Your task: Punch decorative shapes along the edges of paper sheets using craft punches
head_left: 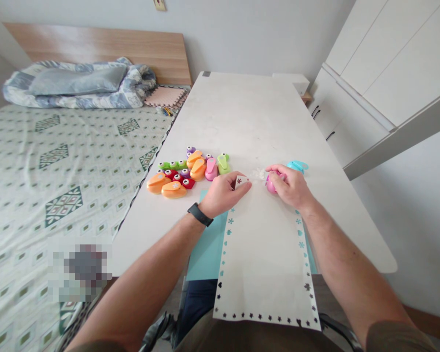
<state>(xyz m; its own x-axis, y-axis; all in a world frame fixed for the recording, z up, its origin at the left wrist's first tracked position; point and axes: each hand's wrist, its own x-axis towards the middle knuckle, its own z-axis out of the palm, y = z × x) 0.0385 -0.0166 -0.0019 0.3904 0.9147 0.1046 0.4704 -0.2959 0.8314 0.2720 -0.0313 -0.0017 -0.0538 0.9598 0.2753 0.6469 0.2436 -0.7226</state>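
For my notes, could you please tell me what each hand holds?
Left hand: closed on paper scrap.
Right hand: closed on pink craft punch.

1 head-worn view, forward and down

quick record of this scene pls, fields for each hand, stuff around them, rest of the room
left hand: pinches a small white paper piece with a dark star-shaped mark
right hand: grips a pink craft punch
left wrist: black band
things nearby: teal craft punch, white paper bits, orange craft punch, white paper sheet with punched border, teal paper sheet
surface: white table
rest: bed, white cabinets
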